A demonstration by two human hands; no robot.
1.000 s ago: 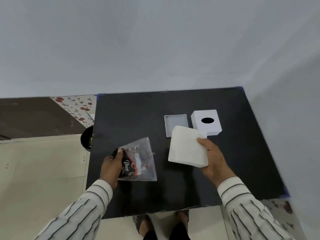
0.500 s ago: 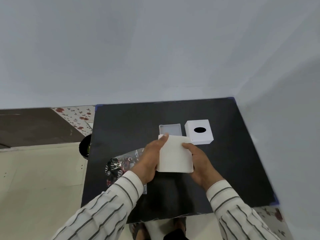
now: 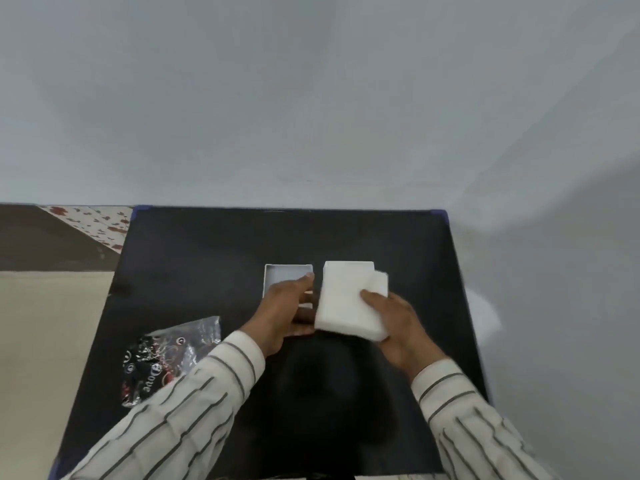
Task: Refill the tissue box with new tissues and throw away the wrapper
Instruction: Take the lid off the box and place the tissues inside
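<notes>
Both my hands hold a thick white stack of tissues [image 3: 343, 299] above the black table [image 3: 207, 258]. My right hand [image 3: 398, 320] grips its right near corner with the thumb on top. My left hand [image 3: 284, 313] is at its left edge, fingers under it. Just behind my left hand lies the open white box tray [image 3: 277, 273], partly covered by my thumb. The white box cover [image 3: 381, 282] peeks out behind the stack's right side, its hole hidden. The crumpled clear and black wrapper [image 3: 166, 358] lies on the table's left, near my left sleeve.
A grey wall runs along the table's far edge and close along its right side. Beige floor and a flowered strip [image 3: 93, 221] lie to the left. The table's near edge is below my forearms.
My left hand let go of the wrapper, which now lies on the table, and joined the right hand on the tissue stack. The stack has moved farther away, in front of the box cover.
</notes>
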